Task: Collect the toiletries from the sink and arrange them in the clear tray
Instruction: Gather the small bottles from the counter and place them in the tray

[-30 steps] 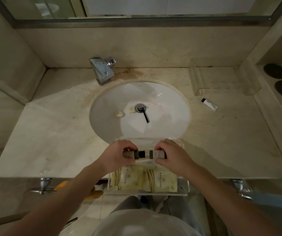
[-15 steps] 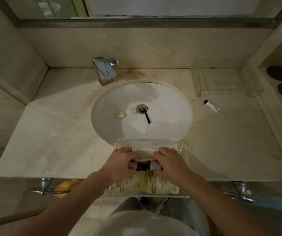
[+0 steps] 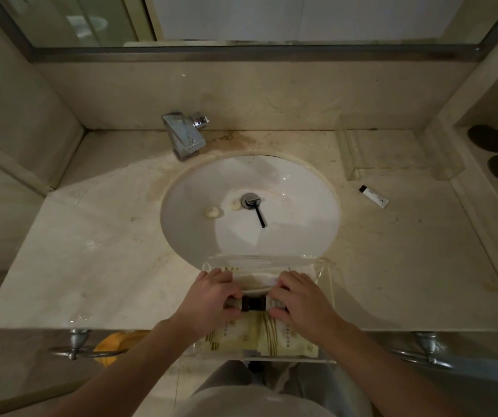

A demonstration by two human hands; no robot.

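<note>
A clear tray (image 3: 323,275) sits at the counter's front edge, overhanging it toward me. Inside lie yellow sachets (image 3: 284,335) and a white packet (image 3: 259,279). My left hand (image 3: 211,299) and my right hand (image 3: 299,299) each pinch one small bottle; the two bottles (image 3: 252,303) lie end to end with their dark caps meeting, low over the sachets. In the white sink (image 3: 302,206) a black stick (image 3: 260,216) lies by the drain, with two small pale lumps (image 3: 212,212) to its left. A small white tube (image 3: 374,197) lies on the counter to the right.
A chrome faucet (image 3: 186,136) stands behind the basin at left. A second clear tray (image 3: 353,152) sits at the back right of the marble counter. Two dark round discs (image 3: 488,138) lie on the right ledge. Towel bar brackets (image 3: 76,344) stick out below the counter.
Both hands have lowered the two bottles toward me, from above the tray's far part down onto the sachets in its middle.
</note>
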